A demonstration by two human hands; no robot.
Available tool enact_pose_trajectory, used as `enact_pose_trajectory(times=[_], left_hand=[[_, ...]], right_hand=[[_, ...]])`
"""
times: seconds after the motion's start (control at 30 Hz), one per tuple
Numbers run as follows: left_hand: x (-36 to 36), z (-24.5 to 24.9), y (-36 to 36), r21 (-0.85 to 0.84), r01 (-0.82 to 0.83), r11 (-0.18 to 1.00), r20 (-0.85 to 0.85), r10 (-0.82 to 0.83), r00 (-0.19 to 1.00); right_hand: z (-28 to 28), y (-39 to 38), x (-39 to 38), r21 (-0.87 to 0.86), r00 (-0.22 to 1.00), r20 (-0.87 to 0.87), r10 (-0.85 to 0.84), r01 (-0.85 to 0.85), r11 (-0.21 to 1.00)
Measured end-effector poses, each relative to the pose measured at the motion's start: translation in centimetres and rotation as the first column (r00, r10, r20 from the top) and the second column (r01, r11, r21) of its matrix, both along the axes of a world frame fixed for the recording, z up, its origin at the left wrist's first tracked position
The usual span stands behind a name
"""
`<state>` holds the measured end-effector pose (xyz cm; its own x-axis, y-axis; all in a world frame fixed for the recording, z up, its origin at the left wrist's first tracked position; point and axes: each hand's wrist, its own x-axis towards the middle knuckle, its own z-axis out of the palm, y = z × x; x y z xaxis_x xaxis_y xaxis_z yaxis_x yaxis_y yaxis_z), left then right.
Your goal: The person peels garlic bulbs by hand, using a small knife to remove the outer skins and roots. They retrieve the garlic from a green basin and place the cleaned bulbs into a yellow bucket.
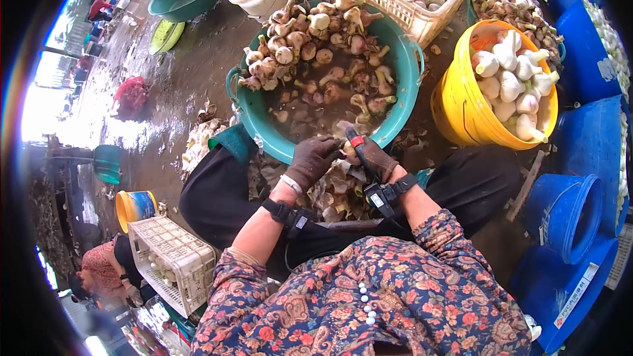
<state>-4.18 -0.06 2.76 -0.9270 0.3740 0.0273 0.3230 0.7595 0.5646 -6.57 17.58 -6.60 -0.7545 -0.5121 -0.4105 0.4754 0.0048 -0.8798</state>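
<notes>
Over the near rim of a green tub [267,142], my left hand [310,161], in a brown glove, is closed on a garlic bulb [349,151]. My right hand [376,160], also gloved, is beside it, closed around a dark-handled tool [357,141] with a red band. The tool's working end is hidden. Muddy water fills part of the tub, and unpeeled garlic bulbs [283,55] are heaped on its far and left sides. Below my hands, loose garlic skins [336,191] lie between my legs.
On the right stands a yellow bucket [455,105] of white peeled garlic, with blue buckets [560,214] beyond. Behind the tub are a cream crate [415,20] and a white bucket [254,0]. Another person [105,267] sits by a crate [171,260] at lower left.
</notes>
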Motion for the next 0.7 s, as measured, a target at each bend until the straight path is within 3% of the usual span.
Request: enact_pose_trajectory(times=[0.03, 0.07, 0.1, 0.13, 0.17, 0.2, 0.23, 0.27, 0.33, 0.4, 0.43, 0.47, 0.5, 0.53, 0.6, 0.63, 0.67, 0.7], left_hand=[[0.1, -0.9, -0.2, 0.058, -0.103, 0.993, 0.153, 0.093, 0.984], [0.2, -1.8, -0.3, 0.100, -0.212, 0.972, 0.308, 0.172, 0.936], [0.4, -2.9, -0.3, 0.370, -0.430, 0.824, 0.517, 0.202, 0.832], [0.3, -2.8, -0.4, 0.372, -0.433, 0.821, 0.518, 0.204, 0.831], [0.1, -2.4, -0.7, 0.505, -0.661, 0.555, 0.739, 0.118, 0.663], [0.0, -1.9, -1.0, 0.486, -0.843, 0.229, 0.872, -0.066, 0.484], [0.6, -1.4, -1.5, 0.628, -0.541, 0.560, 0.649, 0.007, 0.761], [1.3, -0.9, -1.4, 0.628, -0.541, 0.560, 0.648, 0.009, 0.761], [2.3, -0.1, -1.0, 0.357, -0.282, 0.891, 0.131, 0.251, 0.959], [2.1, -2.3, -1.9, 0.410, -0.213, 0.887, 0.140, 0.170, 0.975], [2.1, -2.3, -1.8, 0.418, -0.258, 0.871, 0.228, 0.174, 0.958], [2.0, -2.2, -1.8, 0.423, -0.302, 0.855, 0.314, 0.175, 0.933], [1.8, -2.7, -1.9, 0.491, -0.358, 0.794, 0.408, 0.153, 0.900], [1.7, -3.2, -1.9, 0.492, -0.357, 0.794, 0.404, 0.154, 0.901], [1.5, -4.0, -1.9, 0.612, -0.403, 0.680, 0.355, 0.218, 0.909], [1.7, 0.4, -0.3, 0.872, -0.470, 0.136, 0.484, -0.096, 0.870], [1.9, 0.9, -0.4, 0.873, -0.469, 0.138, 0.483, -0.098, 0.870], [2.1, 1.2, -0.9, 0.783, -0.584, 0.216, 0.604, -0.037, 0.796]], right_hand=[[-0.2, 0.1, 0.1, 0.117, 0.956, -0.268, 0.119, -0.090, 0.989], [-0.3, 0.1, 0.3, 0.120, 0.957, -0.264, 0.119, -0.090, 0.989], [1.7, 0.1, 0.3, -0.040, 0.997, -0.071, 0.024, -0.027, 0.999], [3.6, 0.2, 0.2, -0.185, 0.990, 0.135, -0.041, 0.066, 0.981], [5.0, 0.4, 0.1, -0.183, 0.990, 0.136, -0.037, 0.062, 0.981], [6.4, 0.7, 0.0, -0.283, 0.993, 0.113, -0.019, 0.050, 0.958], [7.0, 0.8, -0.1, -0.380, 0.996, 0.088, -0.004, 0.037, 0.924], [7.0, 0.7, -0.1, -0.381, 0.996, 0.087, -0.001, 0.035, 0.924], [7.2, 0.2, -0.2, -0.478, 0.995, 0.096, 0.014, 0.033, 0.878], [7.1, -0.2, -0.2, -0.480, 0.999, 0.020, 0.032, -0.018, 0.877], [7.8, -0.2, 0.4, -0.182, 0.919, -0.394, -0.008, -0.070, 0.981], [8.4, -0.3, 0.9, 0.126, 0.677, -0.732, 0.081, 0.018, 0.992], [8.3, -0.8, 1.1, 0.252, 0.520, -0.842, 0.142, 0.148, 0.956], [8.2, -0.8, 1.1, 0.251, 0.517, -0.844, 0.141, 0.148, 0.957], [7.9, -0.9, 1.2, 0.198, 0.603, -0.798, 0.009, 0.247, 0.949], [7.1, -1.5, 0.8, 0.017, 0.689, -0.694, -0.208, 0.305, 0.952], [6.4, -1.1, 0.5, 0.016, 0.688, -0.695, -0.211, 0.307, 0.951], [6.9, -0.5, 0.3, -0.033, 0.849, -0.406, -0.339, 0.356, 0.934]])
